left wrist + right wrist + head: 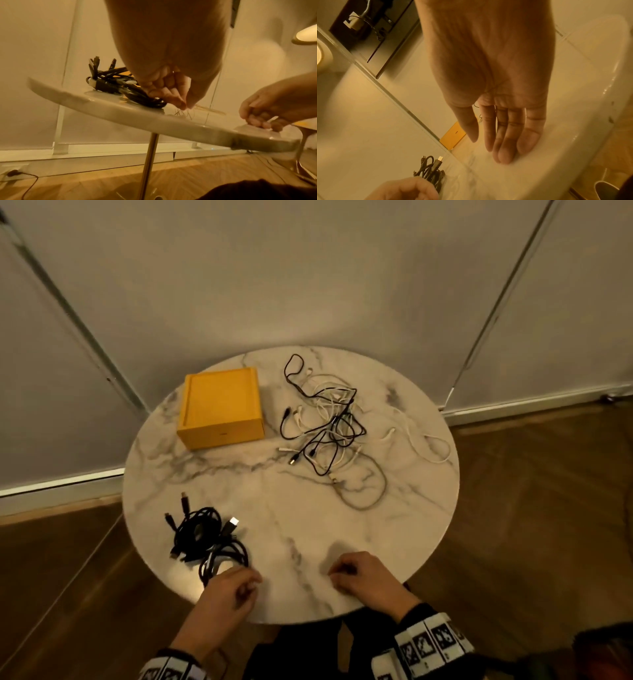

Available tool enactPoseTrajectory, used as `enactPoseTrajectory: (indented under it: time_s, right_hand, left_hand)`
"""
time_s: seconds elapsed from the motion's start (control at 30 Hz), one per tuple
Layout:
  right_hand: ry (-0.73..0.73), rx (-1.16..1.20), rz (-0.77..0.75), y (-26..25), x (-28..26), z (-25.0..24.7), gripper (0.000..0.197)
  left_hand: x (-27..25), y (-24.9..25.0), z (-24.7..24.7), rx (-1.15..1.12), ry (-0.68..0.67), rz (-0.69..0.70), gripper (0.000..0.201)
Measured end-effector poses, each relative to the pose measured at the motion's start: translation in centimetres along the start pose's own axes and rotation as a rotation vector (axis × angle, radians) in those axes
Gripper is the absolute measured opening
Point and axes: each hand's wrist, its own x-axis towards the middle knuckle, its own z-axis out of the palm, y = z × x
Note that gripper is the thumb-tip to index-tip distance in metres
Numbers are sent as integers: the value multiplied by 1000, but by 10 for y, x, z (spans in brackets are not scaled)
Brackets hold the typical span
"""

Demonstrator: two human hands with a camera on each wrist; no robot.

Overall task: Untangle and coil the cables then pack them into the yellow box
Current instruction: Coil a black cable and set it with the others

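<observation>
One yellow box (221, 405), one coiled black bundle (207, 539), one loose tangle (329, 426), two hands.

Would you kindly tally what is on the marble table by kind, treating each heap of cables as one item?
Yellow box: 1
Coiled black cable bundle: 1
Tangle of black and white cables: 1
Hands resting at the table's near edge, left hand and right hand: 2
Total: 5

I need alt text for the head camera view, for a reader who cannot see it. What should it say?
A round marble table holds a closed yellow box, a tangle of black and white cables and a bundle of black cables. The left hand and right hand are at its near edge, holding nothing visible.
</observation>
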Motion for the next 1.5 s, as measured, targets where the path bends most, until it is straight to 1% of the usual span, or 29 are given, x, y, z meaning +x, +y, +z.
enactPoseTrajectory:
  time_s: [0.07, 0.17, 0.27, 0.33, 0.4, 0.5, 0.53, 0.57, 0.6, 0.63, 0.67, 0.7, 0.73, 0.8, 0.9, 0.97, 1.0, 1.07, 1.1, 1.13, 1.17, 1.2, 1.23, 1.27, 1.33, 1.37, 1.4, 1.43, 1.5]
  right_hand:
    - [21, 95, 46, -1, 4, 0, 9]
    - [-3, 209, 156, -8, 9, -5, 12]
    - [-29, 283, 244, -15, 16, -9, 24]
    - [-9, 376, 307, -19, 22, -12, 37]
    - [-3, 406, 348, -24, 25, -15, 47]
    - [-21, 419, 397, -26, 28, -16, 52]
    - [-20, 420, 407, -25, 29, -15, 53]
    - [-14, 420, 414, -25, 30, -16, 53]
    - [-10, 423, 423, -26, 31, -15, 53]
    - [-9, 427, 427, -27, 31, -15, 52]
    - [-6, 433, 427, -27, 30, -15, 52]
    - [-9, 446, 418, -26, 29, -14, 52]
    - [-7, 459, 406, -26, 30, -15, 52]
    - [1, 519, 389, -21, 33, -13, 54]
    - [41, 574, 313, -11, 38, -10, 53]
    - [59, 610, 265, -3, 40, -8, 47]
    - [69, 661, 252, -5, 38, -7, 43]
    - [115, 744, 238, -12, 32, -11, 29]
    - [155, 752, 208, -18, 29, -15, 20]
    - [231, 717, 164, -27, 24, -22, 10]
    - [323, 688, 88, -33, 20, -29, 7]
    - [402, 705, 8, -40, 14, -38, 14]
    - [445, 768, -63, -49, 5, -44, 21]
    - [449, 857, -126, -59, -3, -50, 26]
    - [349, 1000, -208, -78, -21, -55, 28]
    - [301, 1021, -230, -84, -26, -55, 26]
    - [289, 991, -241, -84, -29, -51, 23]
    - [311, 919, -244, -84, -29, -48, 18]
    - [347, 778, -216, -79, -27, -39, 15]
  left_hand:
    - [11, -3, -5, 3, -23, -3, 25]
    - [28, 4, -11, -24, -68, -37, 33]
    - [47, 27, -10, -98, -139, -51, 26]
    - [68, 47, -9, -143, -107, -37, 20]
    - [96, 64, -9, -209, -25, -44, 22]
    - [148, 80, -14, -376, 147, -144, 33]
    - [165, 84, -15, -447, 191, -199, 40]
    - [182, 90, -18, -542, 205, -273, 46]
    - [197, 95, -20, -650, 183, -353, 49]
    - [210, 99, -23, -724, 128, -414, 47]
    - [221, 104, -26, -743, 75, -425, 39]
    - [228, 109, -31, -682, 56, -377, 32]
    - [235, 117, -40, -621, 79, -295, 26]
    - [238, 137, -61, -587, 176, -159, 21]
    - [227, 179, -108, -714, 364, 30, 15]
    - [214, 198, -133, -746, 416, 137, 13]
    - [206, 202, -141, -736, 397, 189, 12]
    - [186, 204, -146, -714, 299, 248, 13]
    - [176, 202, -143, -702, 244, 266, 13]
    - [165, 199, -137, -697, 187, 276, 13]
    - [153, 194, -130, -699, 129, 276, 12]
    - [142, 187, -120, -706, 73, 265, 13]
    - [129, 179, -107, -704, 25, 243, 15]
    - [118, 170, -94, -691, -3, 217, 19]
    - [95, 151, -70, -681, -13, 118, 31]
    - [84, 142, -60, -701, -11, 64, 34]
    - [69, 134, -49, -732, -15, 14, 33]
    - [58, 128, -41, -753, -27, -20, 30]
    - [32, 117, -26, -756, -93, -90, 23]
